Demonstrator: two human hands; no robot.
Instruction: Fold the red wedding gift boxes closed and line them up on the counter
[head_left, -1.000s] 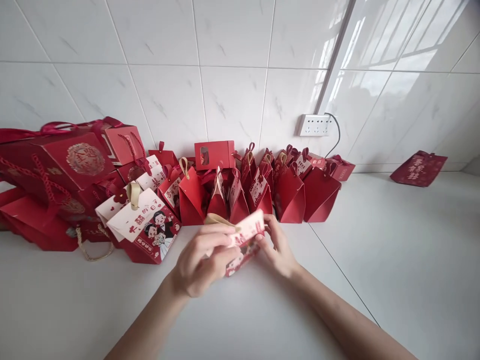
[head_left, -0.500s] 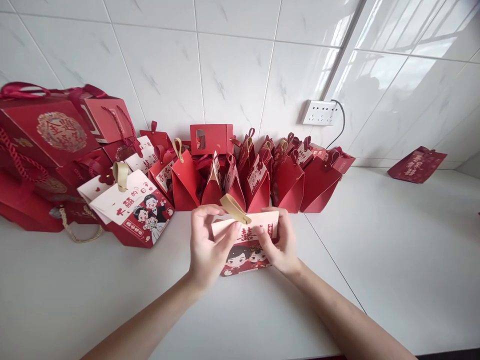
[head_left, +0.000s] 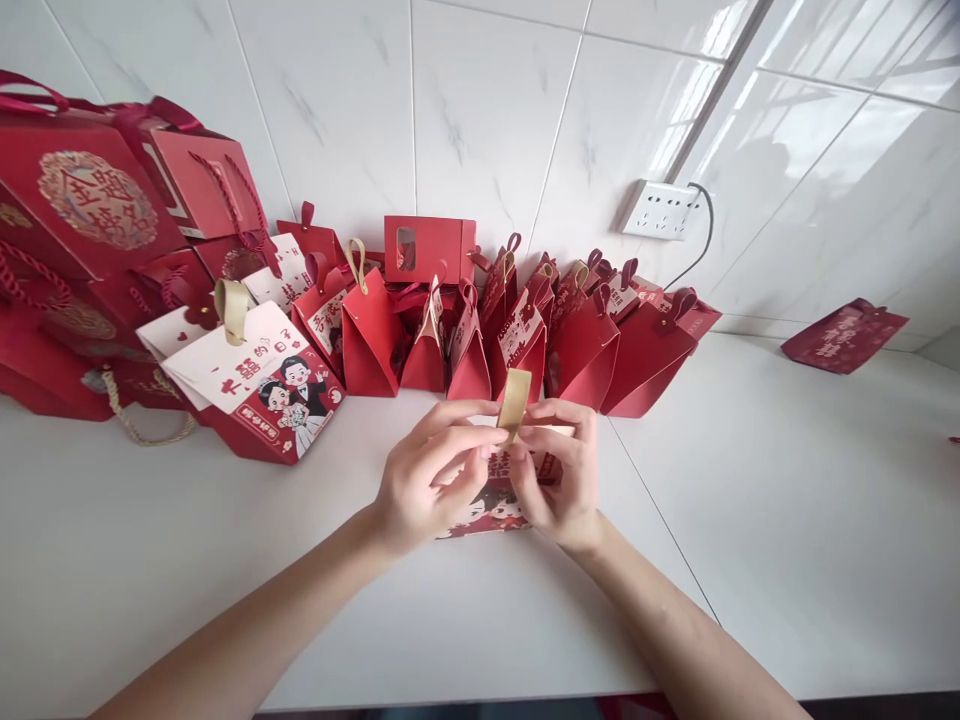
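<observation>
A small red and pale pink gift box (head_left: 491, 512) with cartoon figures on its front stands on the white counter before me, partly hidden by my fingers. From its top rises a gold ribbon loop (head_left: 515, 402). My left hand (head_left: 435, 480) is closed, its fingertips pinching at the base of the ribbon from the left. On the other side, my right hand (head_left: 561, 470) is closed around the top edge of the box, thumb on the front and fingertips against the ribbon. How the ribbon meets the box is hidden by the fingertips.
A cartoon gift box (head_left: 259, 385) stands left, beside stacked large red boxes (head_left: 67, 190). Several small red gift boxes (head_left: 371, 340) line up behind my hands. A power socket (head_left: 661, 210) with a cable is on the tiled wall; another red box (head_left: 847, 335) sits far right.
Both hands have moved from the sides of the box's top in to the ribbon. The ribbon loop, leaning left before, now stands nearly upright. The view has shifted slightly.
</observation>
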